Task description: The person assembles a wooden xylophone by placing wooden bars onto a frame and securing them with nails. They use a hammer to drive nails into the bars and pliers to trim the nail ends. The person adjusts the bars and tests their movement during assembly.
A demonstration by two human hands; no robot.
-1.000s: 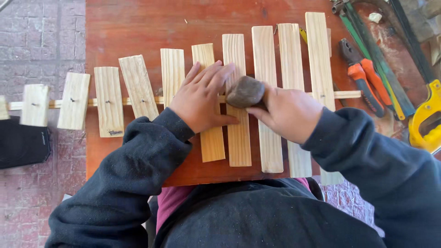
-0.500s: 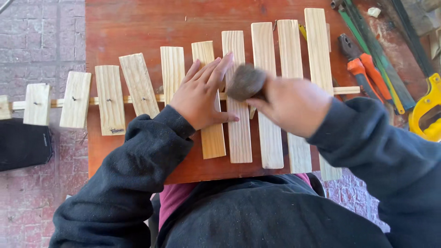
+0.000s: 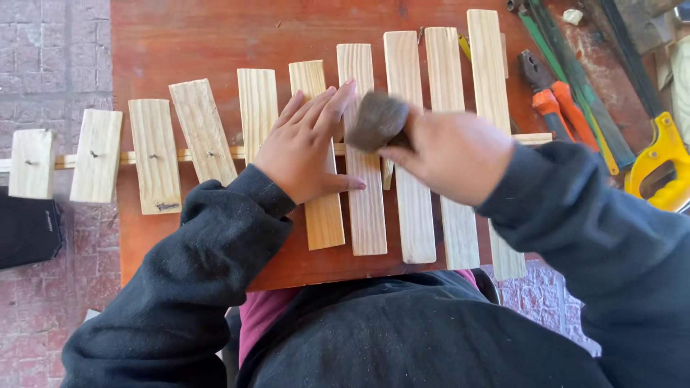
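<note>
A row of pale pine slats (image 3: 364, 208), short at the left and long at the right, lies nailed across a thin wooden rail (image 3: 144, 156) on a reddish-brown board (image 3: 180, 43). My left hand (image 3: 305, 147) presses flat on two middle slats, fingers spread toward the rail. My right hand (image 3: 449, 154) grips a hammer whose dark, blurred head (image 3: 376, 121) hangs just above the slat next to my left fingertips. The handle is hidden inside my fist.
Orange-handled pliers (image 3: 550, 97), green-handled long tools (image 3: 575, 79) and a yellow-handled saw (image 3: 658, 162) lie at the board's right side. A black object (image 3: 29, 230) rests on the brick floor (image 3: 43, 65) at the left. The leftmost slats overhang the board.
The hammer head has risen off the slat and shifted a little left, now blurred. My right hand lifted with it. My left hand stays on the slats.
</note>
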